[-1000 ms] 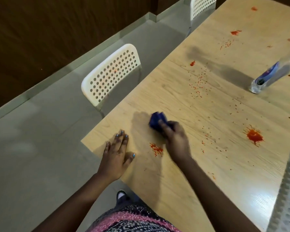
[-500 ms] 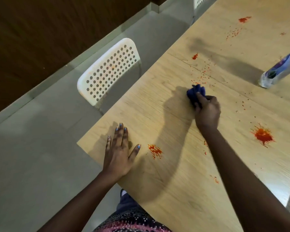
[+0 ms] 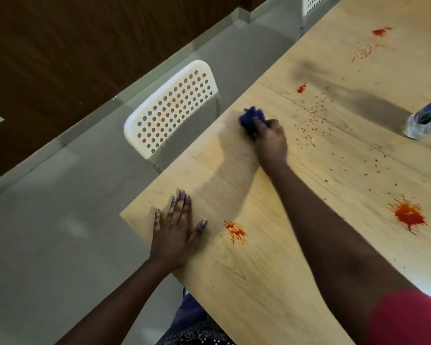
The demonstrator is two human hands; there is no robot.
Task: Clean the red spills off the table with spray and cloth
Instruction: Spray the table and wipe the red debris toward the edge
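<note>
The right hand (image 3: 270, 143) is gripping a crumpled dark blue cloth (image 3: 250, 119), its fingers curled over the wad and pressing it down on the light wooden table (image 3: 271, 282). The cloth is sticking out past the fingertips, on the side toward the table's left edge, and only its near part is lying hidden under the hand. The left hand (image 3: 174, 231) is resting flat on the table near its corner, fingers straight and spread, holding nothing.

Four larger red spills are showing on the wood. One small red splatter (image 3: 235, 231) is lying just beside the left thumb, well apart from the cloth. One big round red splash (image 3: 409, 216) is sitting to the right of the right forearm. One small red blot (image 3: 301, 88) is lying beyond the cloth, near the seam in the table top, and one red smear (image 3: 381, 31) is lying at the far end. A scatter of fine red specks (image 3: 311, 120) is spreading across the wood just right of the right hand; they are too many and too small to count.

One clear plastic spray bottle with a blue label (image 3: 426, 118) is at the right edge of the view, only partly showing, well apart from both hands. One white perforated plastic chair back (image 3: 171, 108) is standing against the table's left side, and a second white chair (image 3: 314, 3) is peeking in at the top.
</note>
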